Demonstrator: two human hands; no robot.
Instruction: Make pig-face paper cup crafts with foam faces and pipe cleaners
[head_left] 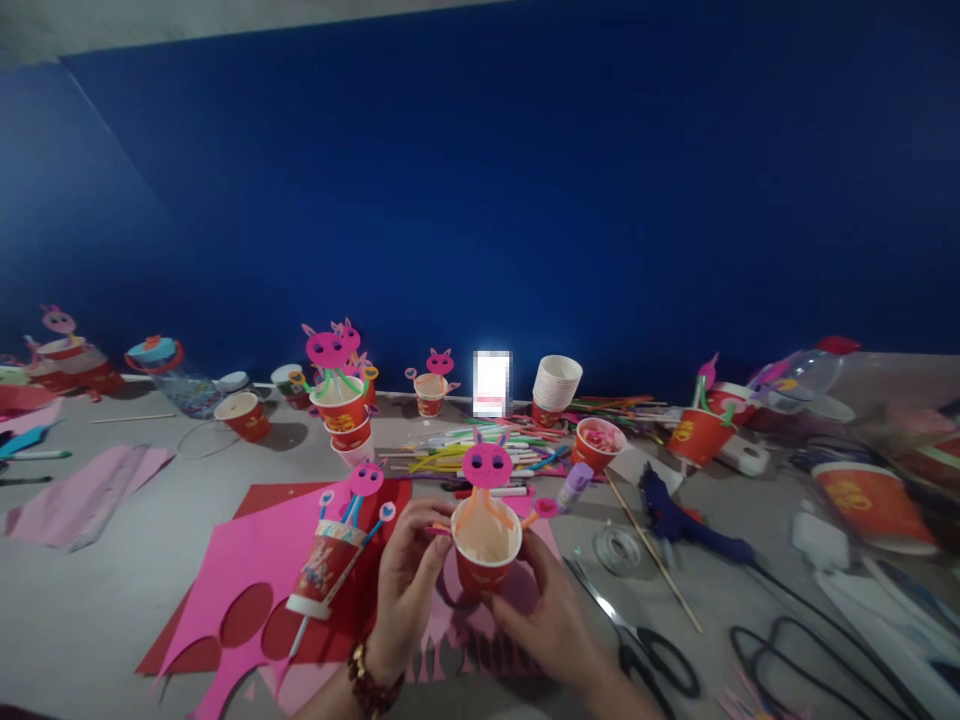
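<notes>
1. Wall (480, 180), deep blue, spans the upper part of the view behind everything.
2. Grey tabletop (82, 600) stretches below it, crowded with craft materials.
3. Red sheet (371, 620) lies partly under a bright pink sheet (217, 560) that has large rounded cut-outs.
4. Left hand (409, 570) and right hand (544, 605) flank the held cup, partly closed to its width: left thumb and fingers at its left side, right fingers at its right side with the thumb near its base.
5. Blue glue gun (694, 530) and black-handled scissors (637, 632) lie to the right of the hands.
6. Held cup (481, 570), red and paper, is between both hands above the paper, its open mouth showing; orange stems carry a pink eared face (487, 466) above its rim.
7. Another decorated cup (328, 565) lies tilted on the sheets, left of the hands.
8. Purple glue stick (575, 484) and clear tape roll (617, 548) sit just beyond the right hand.
</notes>
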